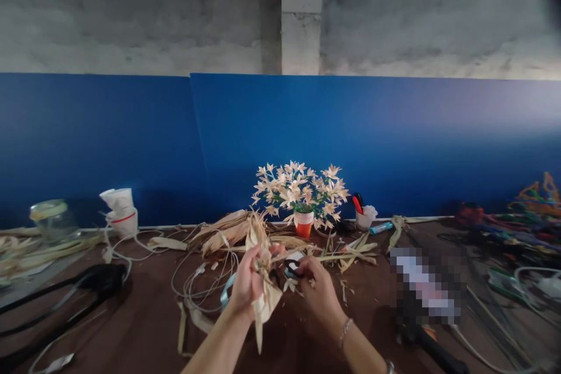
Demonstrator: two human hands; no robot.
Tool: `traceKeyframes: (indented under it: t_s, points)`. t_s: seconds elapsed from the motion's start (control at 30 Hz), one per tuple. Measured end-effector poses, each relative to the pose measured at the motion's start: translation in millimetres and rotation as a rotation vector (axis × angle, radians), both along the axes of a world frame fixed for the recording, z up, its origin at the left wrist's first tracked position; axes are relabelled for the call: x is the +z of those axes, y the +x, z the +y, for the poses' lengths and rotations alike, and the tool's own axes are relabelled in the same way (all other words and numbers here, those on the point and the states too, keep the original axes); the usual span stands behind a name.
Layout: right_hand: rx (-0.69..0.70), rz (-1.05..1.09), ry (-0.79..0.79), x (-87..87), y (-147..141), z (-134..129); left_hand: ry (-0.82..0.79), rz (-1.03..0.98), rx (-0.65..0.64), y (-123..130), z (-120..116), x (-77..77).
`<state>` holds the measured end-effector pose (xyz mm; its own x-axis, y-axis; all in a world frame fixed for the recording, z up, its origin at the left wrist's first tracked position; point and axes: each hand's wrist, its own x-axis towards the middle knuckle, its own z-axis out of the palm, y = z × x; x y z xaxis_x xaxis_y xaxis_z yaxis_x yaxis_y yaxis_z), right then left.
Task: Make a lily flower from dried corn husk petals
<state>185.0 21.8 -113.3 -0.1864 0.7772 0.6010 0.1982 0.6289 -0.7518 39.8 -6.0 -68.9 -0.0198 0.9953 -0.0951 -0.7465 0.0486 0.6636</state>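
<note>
1. Left hand (250, 283) is clamped round a bunch of dried corn husk (264, 280); at least it looks like husk, pale and papery, with a torn top poking up and a long strip hanging below the fist.
2. Right hand (319, 287) is curled round a small black-and-white tool (293, 269); might be scissors, but it's too small to say; there's a thin bracelet (345, 330) on that wrist.
3. The hands are close together but not clasped; the tool sits right by the husk, and I can't tell if they touch.
4. All this is held up over a brown wooden table (144, 327); loose husk strips (223, 232) and thin white wires (204, 289) lie just past the hands.
5. Against the blue wall panel (109, 146), pale husk flowers (298, 190) stand in an orange paper cup (303, 225); right beside them, red-handled scissors (357, 204) stand in a white cup (363, 221); farther left there's a glass jar (50, 219).
6. Over on the right, colourful tangled cords (537, 201) sit near the wall; one object (425, 286) is pixelated, so no clue there.
</note>
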Motion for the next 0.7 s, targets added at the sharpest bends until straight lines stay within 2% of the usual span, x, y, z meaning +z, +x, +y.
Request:
traceKeyframes:
  t_s: [0.07,0.17,0.27,0.37,0.47,0.6,0.7]
  points:
    - [-0.050,-0.117,0.102,1.5,1.8,-6.4,0.015,-0.016,0.016,4.8,-0.4,-7.0]
    - [-0.032,-0.217,0.183,4.5,1.7,-14.4,0.008,0.010,0.090,8.6,-2.5,-15.2]
    - [0.030,-0.249,0.136,3.3,-2.6,-18.4,-0.008,0.061,0.105,12.7,-6.0,-19.6]
    - [0.014,-0.236,0.081,-0.4,-6.5,-20.1,0.037,0.057,0.088,17.4,-8.1,-24.6]
    - [-0.016,-0.236,0.104,-3.5,-7.2,-20.9,0.100,0.043,0.099,21.9,-9.2,-31.8]
    - [0.074,-0.347,0.118,-6.4,-4.1,-20.5,0.167,0.068,0.142,26.1,-12.9,-34.9]
    - [-0.027,-0.414,0.130,-5.7,-1.8,-21.1,0.161,0.047,0.093,26.9,-16.0,-31.8]
